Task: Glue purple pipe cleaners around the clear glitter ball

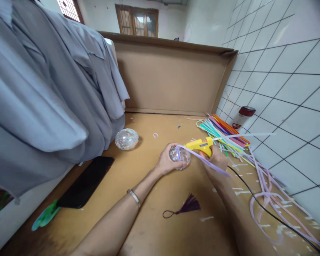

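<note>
My left hand is wrapped round a clear, faceted plastic ball with colourful specks, above the middle of the table. A lilac pipe cleaner lies against the ball, and its long loose end sticks out to the right. In my right hand is a yellow hot glue gun, its nozzle close to the ball's upper right side. A pale glue stick juts from the gun's back. Whether the nozzle touches the ball I cannot tell. Another clear speckled piece rests on the table to the left.
Pipe cleaners of several colours are heaped at the right, with loose lilac ones nearer. The gun's black cord crosses there. A dark purple tassel lies in front, a black phone at left. Cardboard stands behind.
</note>
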`<action>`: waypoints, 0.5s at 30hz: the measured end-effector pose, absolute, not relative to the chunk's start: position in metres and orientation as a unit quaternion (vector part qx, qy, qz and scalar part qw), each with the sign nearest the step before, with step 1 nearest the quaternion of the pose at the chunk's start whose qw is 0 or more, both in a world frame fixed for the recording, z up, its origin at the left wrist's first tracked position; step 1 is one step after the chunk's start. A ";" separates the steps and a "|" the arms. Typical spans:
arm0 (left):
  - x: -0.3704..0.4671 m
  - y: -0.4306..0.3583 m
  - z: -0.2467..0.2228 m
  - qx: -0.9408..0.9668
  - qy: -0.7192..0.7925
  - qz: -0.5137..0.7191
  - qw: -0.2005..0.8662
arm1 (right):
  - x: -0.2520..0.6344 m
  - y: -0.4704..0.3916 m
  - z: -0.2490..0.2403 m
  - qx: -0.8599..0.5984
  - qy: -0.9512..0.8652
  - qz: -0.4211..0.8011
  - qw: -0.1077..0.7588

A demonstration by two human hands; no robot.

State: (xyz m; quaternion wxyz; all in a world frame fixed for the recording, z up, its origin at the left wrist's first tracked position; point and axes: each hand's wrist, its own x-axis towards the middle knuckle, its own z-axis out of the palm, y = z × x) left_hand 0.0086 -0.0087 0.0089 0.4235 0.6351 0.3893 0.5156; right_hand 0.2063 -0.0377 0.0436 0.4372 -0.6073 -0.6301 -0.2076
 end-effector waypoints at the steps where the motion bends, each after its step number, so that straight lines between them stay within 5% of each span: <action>1: 0.008 -0.009 0.009 0.639 0.391 0.514 0.418 | 0.207 -0.038 0.044 -0.610 -0.632 -0.203 0.434; 15: 0.009 -0.008 0.009 0.639 0.396 0.509 0.420 | 0.207 -0.039 0.047 -0.596 -0.647 -0.198 0.432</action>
